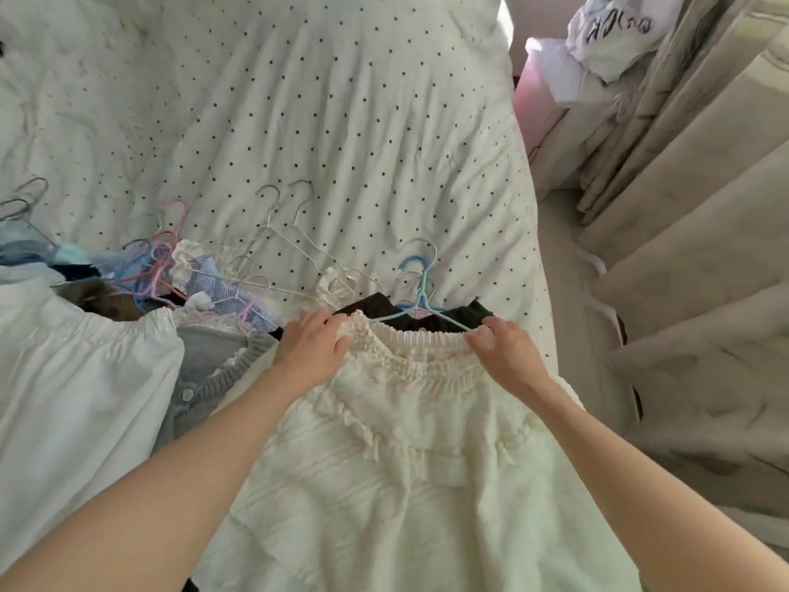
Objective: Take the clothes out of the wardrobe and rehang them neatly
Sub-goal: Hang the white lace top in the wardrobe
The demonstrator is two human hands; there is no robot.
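Our left hand (pixel 314 346) and right hand (pixel 504 350) each pinch an end of the cream skirt's (pixel 410 455) elastic waistband, fingers curled over it. The skirt lies on the dotted quilt (pixel 324 121), over a black garment (pixel 431 320) with hangers (pixel 420 284); more hangered clothes (pixel 205 284) are heaped to the left.

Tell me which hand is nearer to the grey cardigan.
Left. The left hand holds the cream skirt's waistband at its left end, just right of the grey cardigan. The right hand holds the waistband's far end, with the whole skirt between.
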